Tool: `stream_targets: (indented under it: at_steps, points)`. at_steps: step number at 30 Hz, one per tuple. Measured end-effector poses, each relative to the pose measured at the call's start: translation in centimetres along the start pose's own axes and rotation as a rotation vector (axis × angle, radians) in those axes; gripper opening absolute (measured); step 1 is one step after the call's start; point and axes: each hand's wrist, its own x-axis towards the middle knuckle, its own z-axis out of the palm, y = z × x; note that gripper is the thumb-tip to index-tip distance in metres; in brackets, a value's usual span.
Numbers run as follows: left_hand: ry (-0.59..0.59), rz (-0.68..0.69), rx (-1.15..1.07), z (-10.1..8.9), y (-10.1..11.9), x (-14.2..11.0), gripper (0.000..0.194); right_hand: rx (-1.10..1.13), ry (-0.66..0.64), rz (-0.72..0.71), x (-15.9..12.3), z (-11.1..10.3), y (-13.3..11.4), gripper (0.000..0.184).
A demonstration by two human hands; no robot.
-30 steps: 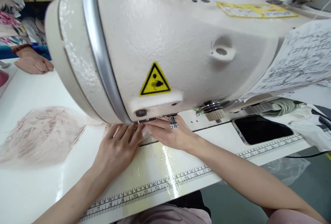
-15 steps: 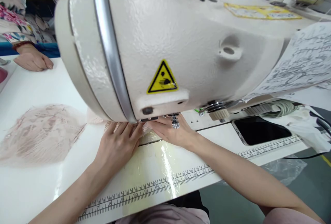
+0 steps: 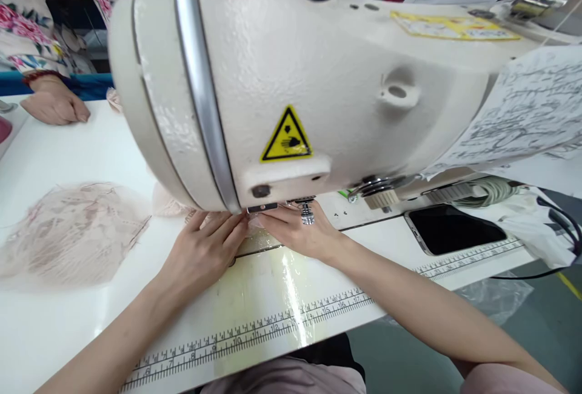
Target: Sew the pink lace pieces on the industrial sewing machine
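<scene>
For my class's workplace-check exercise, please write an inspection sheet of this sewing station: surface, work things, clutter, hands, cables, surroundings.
Surface: white table, glossy, with a printed ruler along the near edge.
Work things: sewing machine; pale pink fabric by the left hand.
Clutter: phone to the right; loose pale heap to the left.
Hands: left palm-down, right hand beside it; fingertips partly hidden.
Cables: black cable beyond the phone, at the right edge.
Surroundings: another person's fist at far left; clear plastic below the table edge.
</scene>
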Motion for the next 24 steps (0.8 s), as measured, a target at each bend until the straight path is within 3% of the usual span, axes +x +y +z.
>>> stream_targets:
  at_steps: [9, 13, 17, 21, 24]
  points:
    - [-0.005, -0.043, -0.029, -0.2, -0.6, 0.0, 0.018, 0.068, 0.081, 0.031, 0.4, 0.3, -0.9, 0.02]
    - [-0.03, -0.121, -0.007, -0.1, -0.2, 0.0, 0.02, 0.282, 0.118, -0.033, 0.7, 0.7, -0.6, 0.015]
    - [-0.077, -0.292, -0.116, -0.8, 0.4, -0.2, 0.03, 0.548, 0.007, -0.039, 0.8, 1.1, -0.8, 0.012]
    - [-0.044, -0.318, -0.344, -1.7, 0.7, -0.5, 0.004, 0.67, 0.02, -0.03, 0.5, 0.8, -1.1, 0.009]
    - [-0.014, -0.271, -0.35, -2.1, 0.9, -0.4, 0.01, 0.659, 0.048, -0.017, 0.2, 0.4, -1.2, 0.009]
